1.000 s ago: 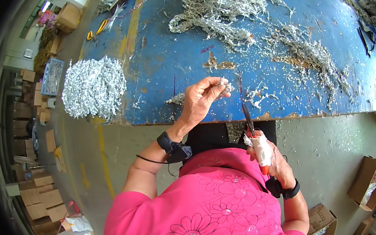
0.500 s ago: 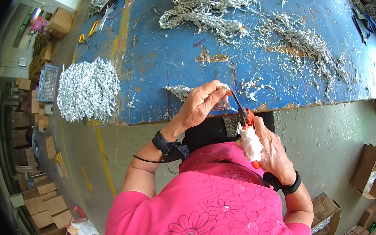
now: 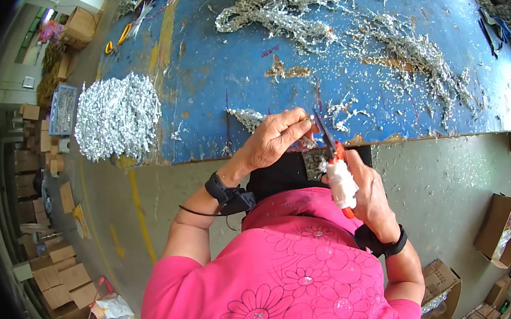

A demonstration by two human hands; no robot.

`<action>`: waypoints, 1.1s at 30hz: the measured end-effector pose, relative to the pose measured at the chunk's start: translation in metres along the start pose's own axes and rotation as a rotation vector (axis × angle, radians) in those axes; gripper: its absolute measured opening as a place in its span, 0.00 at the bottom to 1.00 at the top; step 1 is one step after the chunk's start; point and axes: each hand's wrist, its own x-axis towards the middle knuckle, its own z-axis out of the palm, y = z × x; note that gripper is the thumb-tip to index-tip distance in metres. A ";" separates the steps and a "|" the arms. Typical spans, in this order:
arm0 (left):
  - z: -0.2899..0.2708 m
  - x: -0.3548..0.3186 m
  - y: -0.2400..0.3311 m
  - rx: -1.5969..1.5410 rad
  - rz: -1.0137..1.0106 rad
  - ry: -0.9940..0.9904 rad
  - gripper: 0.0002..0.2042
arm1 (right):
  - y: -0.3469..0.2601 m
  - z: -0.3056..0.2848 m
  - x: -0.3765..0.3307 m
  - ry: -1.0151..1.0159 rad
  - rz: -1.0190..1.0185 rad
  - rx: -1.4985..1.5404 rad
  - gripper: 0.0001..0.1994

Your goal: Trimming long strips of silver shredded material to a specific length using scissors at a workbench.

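My left hand (image 3: 277, 138) is closed at the table's near edge, thumb and forefinger pinching a piece of silver tinsel (image 3: 248, 119). The tinsel trails out left of the hand, and a bit hangs below the fingers. My right hand (image 3: 369, 193) is wrapped round a pair of scissors (image 3: 338, 151) with orange handles, padded with a white wrapping (image 3: 342, 187). Their dark blades point up and to the left, just right of my left fingertips. Whether the blades touch the tinsel is hard to make out.
The blue table (image 3: 206, 98) bears a silver tinsel bundle (image 3: 118, 117) at left, a heap (image 3: 284, 7) at the back and loose strands (image 3: 413, 51) with scattered scraps at right. Yellow-handled scissors (image 3: 118, 39) lie far left. Cardboard boxes (image 3: 502, 229) stand on the floor.
The scissors have shifted slightly, their tips now standing a little apart from my left fingertips and pointing more steeply upward. My left hand has barely moved and keeps its pinch.
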 end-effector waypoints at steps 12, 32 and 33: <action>-0.056 -0.012 -0.016 0.905 0.326 0.552 0.14 | 0.046 -0.006 -0.015 0.267 0.439 0.647 0.21; -0.125 -0.161 0.035 -0.100 0.306 0.743 0.10 | 0.084 -0.009 -0.006 0.179 0.151 0.638 0.31; -0.135 -0.182 0.044 -0.140 0.352 0.853 0.08 | 0.109 -0.018 -0.001 -0.036 0.083 0.544 0.33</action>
